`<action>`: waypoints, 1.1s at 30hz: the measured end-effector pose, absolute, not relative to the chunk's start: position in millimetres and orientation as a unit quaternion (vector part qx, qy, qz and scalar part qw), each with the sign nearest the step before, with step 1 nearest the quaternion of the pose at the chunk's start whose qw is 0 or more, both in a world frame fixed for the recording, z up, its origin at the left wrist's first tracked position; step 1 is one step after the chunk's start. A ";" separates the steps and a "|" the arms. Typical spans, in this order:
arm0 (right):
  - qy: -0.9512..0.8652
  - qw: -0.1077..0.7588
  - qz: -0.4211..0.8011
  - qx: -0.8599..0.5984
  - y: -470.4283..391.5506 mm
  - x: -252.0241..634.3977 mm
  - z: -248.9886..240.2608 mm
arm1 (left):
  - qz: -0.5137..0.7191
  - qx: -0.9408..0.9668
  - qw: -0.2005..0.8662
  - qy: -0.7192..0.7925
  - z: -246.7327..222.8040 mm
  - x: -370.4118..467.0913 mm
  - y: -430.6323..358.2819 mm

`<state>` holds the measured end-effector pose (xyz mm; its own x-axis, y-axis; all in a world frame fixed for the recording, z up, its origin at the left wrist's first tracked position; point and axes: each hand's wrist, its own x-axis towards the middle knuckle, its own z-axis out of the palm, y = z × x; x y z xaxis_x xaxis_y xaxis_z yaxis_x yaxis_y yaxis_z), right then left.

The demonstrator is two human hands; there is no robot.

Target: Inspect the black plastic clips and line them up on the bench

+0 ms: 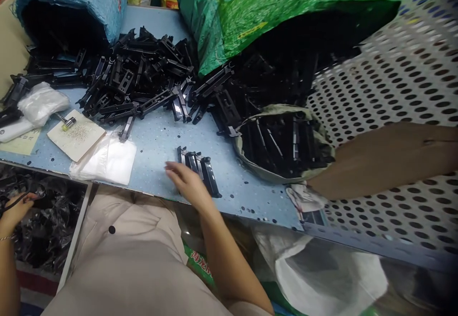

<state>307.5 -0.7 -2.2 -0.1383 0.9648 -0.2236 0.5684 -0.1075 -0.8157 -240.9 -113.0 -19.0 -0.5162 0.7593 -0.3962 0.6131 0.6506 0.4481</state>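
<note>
My right hand (187, 182) is above the blue worktop, fingers loosely apart and holding nothing. Close beside it, a short row of black plastic parts (210, 178) lies side by side, partly hidden by the hand. At the lower left, my left hand (16, 208) is over a bin of black pieces in clear plastic bags (46, 220). Its fingers are closed near a dark strip that runs across the hand; what that strip is, I cannot make out. Thin white plastic bags (116, 158) lie stacked near the table's front edge.
A heap of black parts (125, 80) covers the back, below a blue sack (82, 1) and a green sack (229, 25). An open cloth bag (282, 178) holds more parts. A perforated panel (404, 96) borders the right. Cardboard (77, 137) lies left.
</note>
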 end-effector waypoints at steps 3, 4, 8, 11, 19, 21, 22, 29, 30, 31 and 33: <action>-0.644 0.105 0.216 -0.726 -3.2 340.8 -6.0 | 0.092 0.404 0.288 0.864 -48.3 -231.6 -98.6; -0.639 0.062 0.178 -0.746 -5.3 346.1 -6.3 | 0.097 0.406 0.307 0.855 -50.0 -221.7 -92.8; -0.622 -0.045 0.142 -0.769 -12.9 344.9 -4.8 | 0.191 0.446 0.461 0.743 -20.8 -138.0 -60.9; -0.614 -0.078 0.147 -0.771 -13.1 335.7 -3.9 | 0.291 0.541 0.498 0.612 3.7 -42.6 -27.1; -0.556 0.157 0.350 -0.737 -11.0 351.5 -23.1 | 0.335 0.627 0.346 0.612 -22.7 40.7 33.4; -0.485 0.292 0.491 -0.662 -9.8 343.4 -27.5 | 0.366 0.559 0.424 0.611 -24.4 25.9 35.4; -0.446 0.344 0.556 -0.612 -8.1 333.8 -28.6 | 0.381 0.522 0.461 0.608 -23.8 20.4 35.3; -0.265 0.351 0.817 -0.373 24.0 222.0 -33.0 | 0.457 0.431 0.521 0.578 -24.8 24.9 29.6; -0.253 0.341 0.828 -0.365 28.3 213.1 -35.8 | 0.475 0.432 0.509 0.573 -25.0 24.3 28.5; -0.239 0.337 0.834 -0.364 31.6 208.4 -39.1 | 0.494 0.433 0.496 0.568 -24.6 21.9 27.3; -0.205 0.348 0.833 -0.377 35.0 210.1 -46.0 | 0.524 0.436 0.470 0.560 -21.3 13.2 24.4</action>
<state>210.1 35.0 -46.0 -0.4726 0.7353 -0.4857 -0.4258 -0.6731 -0.6047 13.2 24.4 -21.3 -0.1768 0.9818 -0.0694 -0.0047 0.0696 0.9976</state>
